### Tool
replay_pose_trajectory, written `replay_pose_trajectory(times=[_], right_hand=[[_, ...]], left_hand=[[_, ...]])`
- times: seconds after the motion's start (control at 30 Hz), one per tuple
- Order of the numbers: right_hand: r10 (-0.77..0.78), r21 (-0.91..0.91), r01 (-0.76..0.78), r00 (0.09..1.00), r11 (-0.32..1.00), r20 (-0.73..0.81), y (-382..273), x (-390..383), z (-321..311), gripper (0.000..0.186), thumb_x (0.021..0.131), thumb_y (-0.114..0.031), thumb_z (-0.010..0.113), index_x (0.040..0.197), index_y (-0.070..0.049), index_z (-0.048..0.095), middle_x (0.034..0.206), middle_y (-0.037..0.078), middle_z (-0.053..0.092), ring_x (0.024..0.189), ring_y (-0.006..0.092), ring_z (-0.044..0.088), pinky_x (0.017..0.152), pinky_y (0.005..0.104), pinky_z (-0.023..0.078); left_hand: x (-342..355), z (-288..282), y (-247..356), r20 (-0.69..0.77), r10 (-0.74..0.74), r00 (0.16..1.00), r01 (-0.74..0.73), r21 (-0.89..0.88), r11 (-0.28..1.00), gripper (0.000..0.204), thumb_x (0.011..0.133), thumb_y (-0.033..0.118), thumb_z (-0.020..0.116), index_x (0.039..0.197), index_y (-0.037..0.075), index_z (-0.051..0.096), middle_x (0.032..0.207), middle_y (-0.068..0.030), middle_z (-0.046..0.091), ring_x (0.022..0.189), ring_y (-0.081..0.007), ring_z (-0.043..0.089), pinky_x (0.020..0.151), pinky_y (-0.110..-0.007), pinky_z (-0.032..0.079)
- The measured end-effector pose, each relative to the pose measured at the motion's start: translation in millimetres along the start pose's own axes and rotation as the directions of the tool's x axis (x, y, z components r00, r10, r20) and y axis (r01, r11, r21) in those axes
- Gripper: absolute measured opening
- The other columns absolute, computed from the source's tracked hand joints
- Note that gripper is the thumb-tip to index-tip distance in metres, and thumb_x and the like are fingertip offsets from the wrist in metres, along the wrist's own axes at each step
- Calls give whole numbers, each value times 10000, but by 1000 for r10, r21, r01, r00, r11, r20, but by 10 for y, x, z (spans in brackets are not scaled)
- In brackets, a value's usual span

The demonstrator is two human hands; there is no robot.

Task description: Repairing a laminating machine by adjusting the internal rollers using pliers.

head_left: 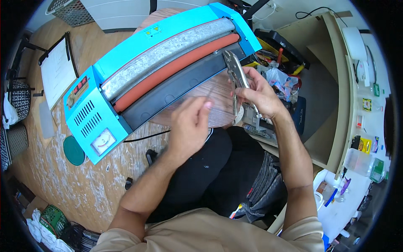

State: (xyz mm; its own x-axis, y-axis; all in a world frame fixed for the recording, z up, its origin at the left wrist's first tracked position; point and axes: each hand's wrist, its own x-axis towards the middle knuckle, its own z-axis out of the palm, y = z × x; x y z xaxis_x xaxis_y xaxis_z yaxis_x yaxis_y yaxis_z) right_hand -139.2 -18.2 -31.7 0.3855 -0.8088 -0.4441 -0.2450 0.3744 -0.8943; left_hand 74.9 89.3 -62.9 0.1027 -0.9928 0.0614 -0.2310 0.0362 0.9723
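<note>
My right hand (262, 94) is wrapped round the handles of silver locking pliers (237, 72). Their jaws point up, close to the right end of a turquoise roller machine (105, 54). Across that machine run a speckled metal roller (168, 56) and an orange-red roller (176, 72), with a black tray (180, 93) in front. My left hand (189, 126) is closed in a pinch in front of the tray, its fingers partly smeared by motion. A thin, blurred streak shows above its fingertips; I cannot make out what it is.
The machine stands on a round wood-grain table (218, 98), above my lap. At the right, an open wooden cabinet (323, 84) holds tools and bags. A white table (342, 201) carries jars. On the floor lie a green lid (74, 150) and a black cable (147, 137).
</note>
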Motion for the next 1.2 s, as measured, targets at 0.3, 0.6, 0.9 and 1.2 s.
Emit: replay_pose_trajectory(times=[0.3,0.6,0.9,1.2], right_hand=[[170,-343,-197,979,918,-108,-510,52,185,320,932,-116,654,1234,-88,551,912,42,649,825,112,642,663,258,525],[126,-451,-122,992,884,-22,-337,121,2,282,947,-181,673,1198,-102,572,867,20,643,810,92,616,661,245,510],[86,-544,-108,994,832,-66,-426,126,26,233,957,-185,649,1162,-91,595,851,18,629,772,85,594,642,242,484],[37,-883,-97,995,459,-90,-659,103,100,265,953,-183,645,1198,-97,597,897,12,630,801,100,594,690,247,502]], left_hand=[[-33,280,-225,228,-276,934,340,-324,883,181,1021,94,521,1017,7,680,781,-25,603,721,-104,569,655,-242,449],[11,172,-211,194,-300,934,351,-338,873,187,1026,103,521,994,9,679,770,-22,595,697,-96,541,630,-237,434],[81,119,-237,148,-298,943,330,-314,890,174,1016,93,535,1034,0,680,780,-21,594,663,-99,539,613,-229,427],[483,261,26,-131,43,990,-54,-79,995,217,980,49,559,1159,-22,659,1153,-118,612,655,-121,624,625,-237,493]])
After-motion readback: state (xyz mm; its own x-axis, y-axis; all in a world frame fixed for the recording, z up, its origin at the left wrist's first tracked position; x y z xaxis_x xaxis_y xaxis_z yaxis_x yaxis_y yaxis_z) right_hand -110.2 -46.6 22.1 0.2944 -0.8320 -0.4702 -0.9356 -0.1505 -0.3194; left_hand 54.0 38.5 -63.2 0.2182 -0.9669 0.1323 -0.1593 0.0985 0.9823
